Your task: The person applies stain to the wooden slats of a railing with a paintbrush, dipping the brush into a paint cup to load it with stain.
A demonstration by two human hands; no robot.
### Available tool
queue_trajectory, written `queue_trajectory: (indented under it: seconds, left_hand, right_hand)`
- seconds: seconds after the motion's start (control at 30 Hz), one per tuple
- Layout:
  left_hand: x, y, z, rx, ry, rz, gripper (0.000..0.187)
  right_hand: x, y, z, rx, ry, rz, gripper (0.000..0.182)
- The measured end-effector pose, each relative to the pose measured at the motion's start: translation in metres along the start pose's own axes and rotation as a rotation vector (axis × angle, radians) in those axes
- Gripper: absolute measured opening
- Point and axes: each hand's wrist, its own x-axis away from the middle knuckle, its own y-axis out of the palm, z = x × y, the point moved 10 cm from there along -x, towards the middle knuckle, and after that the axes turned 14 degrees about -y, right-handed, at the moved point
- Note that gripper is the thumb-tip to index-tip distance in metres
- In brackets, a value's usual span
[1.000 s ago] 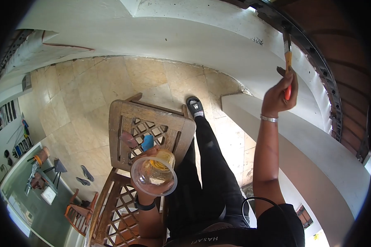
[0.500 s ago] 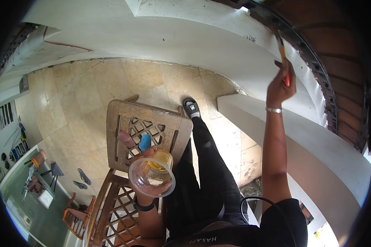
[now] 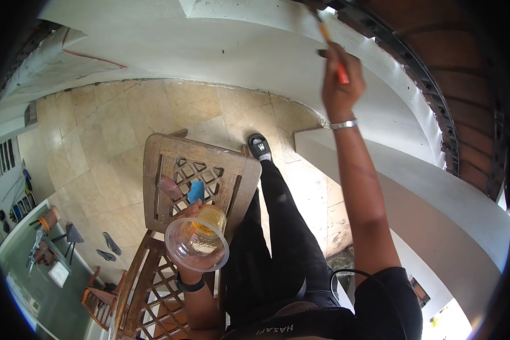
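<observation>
My right hand (image 3: pixel 343 82) is raised at the upper right, its fingers closed around a paintbrush (image 3: pixel 324 32) with an orange and red handle. The far end of the brush is blurred and lies near the top of the white wall, close to the dark roof edge; whether it touches cannot be made out. Low in front of my body, my left hand (image 3: pixel 186 214) grips a clear plastic cup (image 3: pixel 197 245). Yellowish see-through material shows at the cup's far end. Part of this hand is hidden behind the cup.
Below the cup stands a wooden chair (image 3: pixel 241 170) with a lattice seat; a blue piece (image 3: pixel 196 191) and a rounded reddish-brown item (image 3: pixel 170 188) are on it. A white wall (image 3: pixel 255 59) curves ahead, and a low ledge (image 3: pixel 391 164) runs along the right. Sandals (image 3: pixel 112 243) lie on the floor.
My right hand has moved left and upward in view with the paintbrush along the wall top. My left hand and the cup have shifted slightly left.
</observation>
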Motion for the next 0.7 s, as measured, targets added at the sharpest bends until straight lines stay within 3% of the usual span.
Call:
queue_trajectory:
  seconds: [0.1,0.2,0.27,0.4,0.47,0.53,0.6,0.7]
  left_hand:
    - [0.006,-0.017,-0.018,0.042,-0.099,0.081,0.092]
    - [0.011,-0.02,0.008,0.01,0.008,0.059,0.09]
    - [0.015,-0.023,0.022,-0.012,0.065,0.058,0.089]
    - [0.028,-0.033,0.037,-0.097,0.118,0.108,0.08]
    - [0.03,-0.038,0.028,0.036,0.074,0.114,0.083]
    - [0.031,-0.045,0.023,0.043,0.071,0.126,0.084]
    - [0.033,-0.046,0.017,-0.01,0.091,0.116,0.085]
    - [0.034,-0.039,0.017,-0.11,0.111,0.089,0.086]
  right_hand:
    - [0.019,-0.069,0.058,0.178,0.272,0.048,0.019]
    - [0.021,-0.126,0.062,0.289,0.431,0.015,0.028]
    - [0.021,-0.148,0.053,0.268,0.404,-0.02,0.027]
    - [-0.032,-0.155,-0.008,0.215,0.043,-0.114,0.029]
    - [-0.07,-0.153,-0.025,0.199,-0.035,-0.066,0.03]
    - [-0.106,-0.139,-0.062,0.368,-0.408,-0.096,0.03]
    - [-0.112,-0.126,-0.044,0.4,-0.396,-0.095,0.031]
    - [-0.098,-0.086,-0.02,0.469,-0.364,-0.278,0.038]
